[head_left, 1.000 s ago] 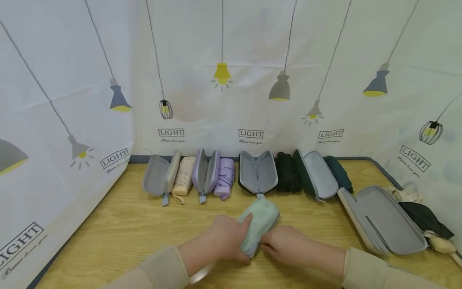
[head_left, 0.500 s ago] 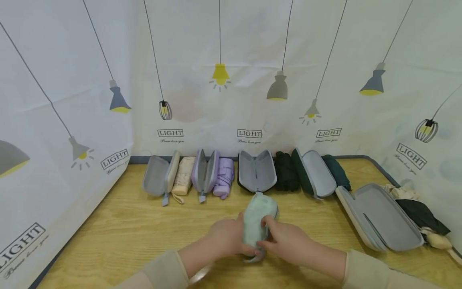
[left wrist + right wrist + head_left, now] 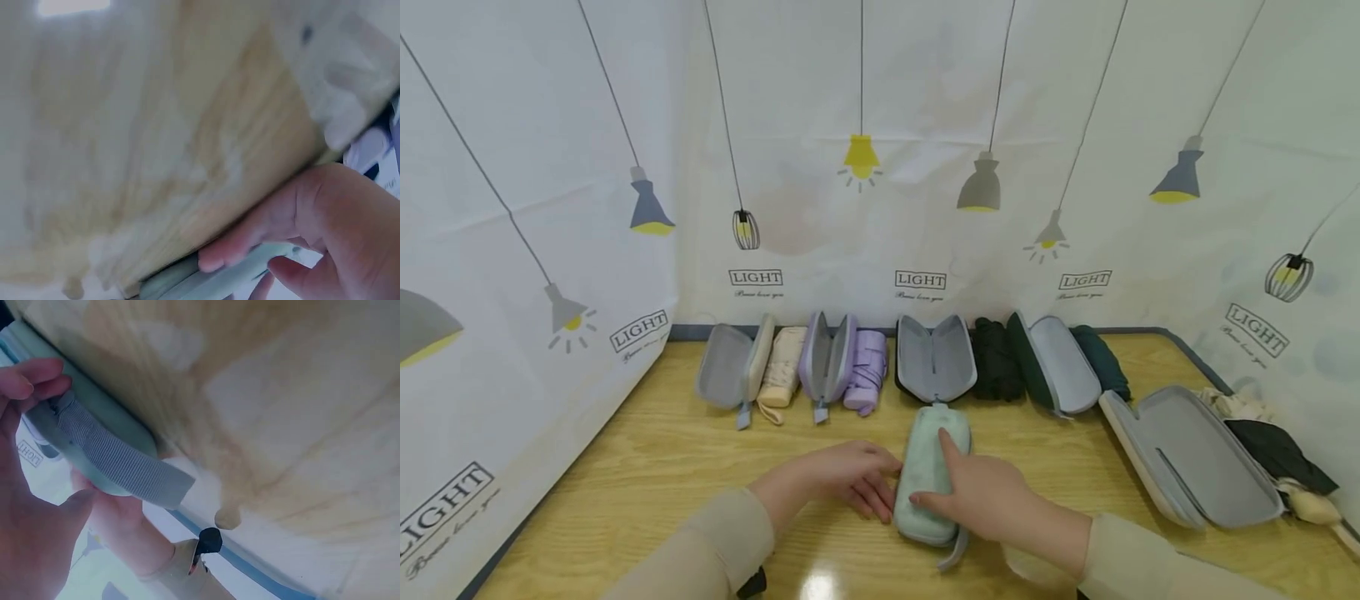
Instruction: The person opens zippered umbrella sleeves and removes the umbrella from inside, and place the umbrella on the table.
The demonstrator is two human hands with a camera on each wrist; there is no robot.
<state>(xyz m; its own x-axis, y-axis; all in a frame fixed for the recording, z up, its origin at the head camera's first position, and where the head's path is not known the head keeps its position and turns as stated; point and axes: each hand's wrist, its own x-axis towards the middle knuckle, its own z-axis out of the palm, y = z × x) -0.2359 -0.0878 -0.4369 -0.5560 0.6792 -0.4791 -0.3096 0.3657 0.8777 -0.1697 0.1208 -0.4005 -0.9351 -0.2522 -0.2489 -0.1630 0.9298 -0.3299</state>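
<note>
A mint green zip case (image 3: 922,475) lies closed on the wooden table, its long side pointing away from me. My right hand (image 3: 992,497) holds it from the right, with thumb and a finger over its top. In the right wrist view, curled fingers (image 3: 40,378) meet the case's side by the base of a grey ribbed pull strap (image 3: 128,456). The strap's loose end hangs past the near right corner. My left hand (image 3: 850,475) rests along the left side, fingers fairly straight, fingertips at the edge. The left wrist view shows a finger (image 3: 228,250) against the case.
Along the back stand open hard cases: beige (image 3: 730,362), purple (image 3: 827,358), black (image 3: 936,357) and dark green (image 3: 1060,367). Folded umbrellas, beige (image 3: 784,367), purple (image 3: 867,367), black (image 3: 997,358) and dark green (image 3: 1101,358), lie among them. A larger open case (image 3: 1210,458) sits right.
The mint case has gone from tilted in both hands to flat and straight on the table. My left hand has loosened and slid left; my right hand has moved over the case's right side.
</note>
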